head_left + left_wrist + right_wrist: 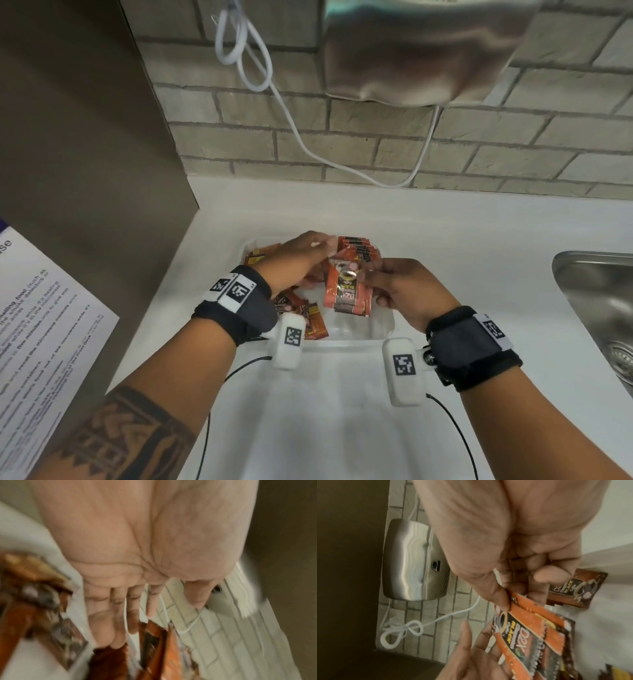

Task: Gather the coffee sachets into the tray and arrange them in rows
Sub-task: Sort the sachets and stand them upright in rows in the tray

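Straight fingers (118, 616) above orange sachets (159, 649)

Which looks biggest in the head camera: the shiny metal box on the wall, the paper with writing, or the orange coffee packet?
1. Shiny metal box, though it is nearest the camera.
2. Paper, cut off at the edge.
3. Orange coffee packet, held in the right hand.

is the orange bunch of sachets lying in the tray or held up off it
Held up. The right hand pinches the orange sachets between thumb and fingers above the clear tray, and the left hand reaches toward their top.
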